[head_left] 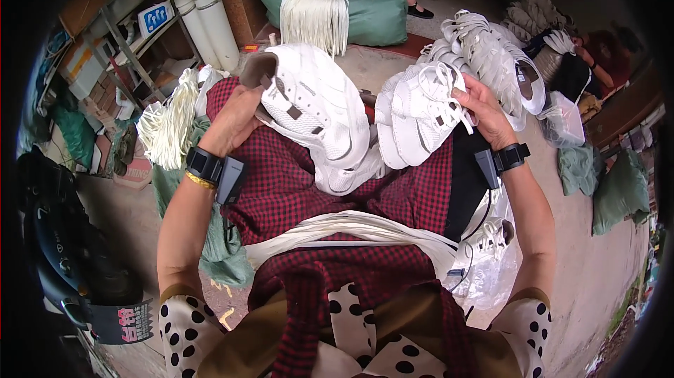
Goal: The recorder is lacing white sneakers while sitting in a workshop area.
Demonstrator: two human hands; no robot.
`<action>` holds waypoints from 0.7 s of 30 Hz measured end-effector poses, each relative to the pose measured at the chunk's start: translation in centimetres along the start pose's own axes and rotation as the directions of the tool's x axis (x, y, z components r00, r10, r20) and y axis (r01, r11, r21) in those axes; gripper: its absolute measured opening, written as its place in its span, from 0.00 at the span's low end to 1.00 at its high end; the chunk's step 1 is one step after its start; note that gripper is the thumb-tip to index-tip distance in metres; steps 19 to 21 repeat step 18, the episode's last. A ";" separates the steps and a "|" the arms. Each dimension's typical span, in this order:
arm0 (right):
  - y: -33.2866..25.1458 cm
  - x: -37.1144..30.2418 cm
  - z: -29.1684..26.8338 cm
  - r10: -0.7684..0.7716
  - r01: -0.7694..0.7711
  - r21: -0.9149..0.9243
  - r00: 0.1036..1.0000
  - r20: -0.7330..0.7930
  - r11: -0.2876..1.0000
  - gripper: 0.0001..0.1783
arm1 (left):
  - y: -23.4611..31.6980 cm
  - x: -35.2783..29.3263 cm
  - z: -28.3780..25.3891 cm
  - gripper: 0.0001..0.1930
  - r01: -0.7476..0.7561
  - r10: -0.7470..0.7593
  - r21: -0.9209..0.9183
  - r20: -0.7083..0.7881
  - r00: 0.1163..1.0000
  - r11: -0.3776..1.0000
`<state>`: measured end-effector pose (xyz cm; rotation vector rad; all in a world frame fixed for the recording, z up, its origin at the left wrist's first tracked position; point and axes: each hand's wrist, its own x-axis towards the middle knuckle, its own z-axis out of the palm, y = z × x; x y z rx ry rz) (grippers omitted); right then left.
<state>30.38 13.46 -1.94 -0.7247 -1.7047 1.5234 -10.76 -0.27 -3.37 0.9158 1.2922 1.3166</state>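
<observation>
My left hand (239,122) is closed on the heel end of a white sneaker (319,101), whose brown lining shows at the opening. No lace is visible in that sneaker's eyelets. On the right, my right hand (484,108) grips a second white sneaker (420,115) with laces through it, fingers at the laced upper. The two are held apart above my lap. Below them another piece of white sneaker (344,178) shows, partly covered. A red and black checked apron (281,174) covers my knees, and a bundle of white shoelaces (330,227) lies across my lap.
More white shoelaces hang over a green sack (379,16) ahead and in a bunch (172,122) at left. Strung white sneakers (477,48) pile up at right. A bagged sneaker (488,241) sits beside my right leg. Another person's arm (597,65) is far right.
</observation>
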 end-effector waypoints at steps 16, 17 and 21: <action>1.3 -1.7 -2.9 -0.074 0.109 0.253 0.987 -0.144 0.961 0.36 | -8.0 7.9 7.6 0.25 -0.191 -0.059 0.645 0.345 0.937 0.740; 1.5 -1.8 -3.3 -0.070 0.089 0.188 0.992 -0.101 0.978 0.37 | -7.3 8.1 7.9 0.26 -0.120 -0.115 0.613 0.330 0.937 0.781; 1.4 -1.7 -3.2 -0.064 0.070 0.124 0.997 -0.048 0.990 0.39 | -6.7 8.5 7.6 0.28 -0.043 -0.170 0.579 0.308 0.936 0.815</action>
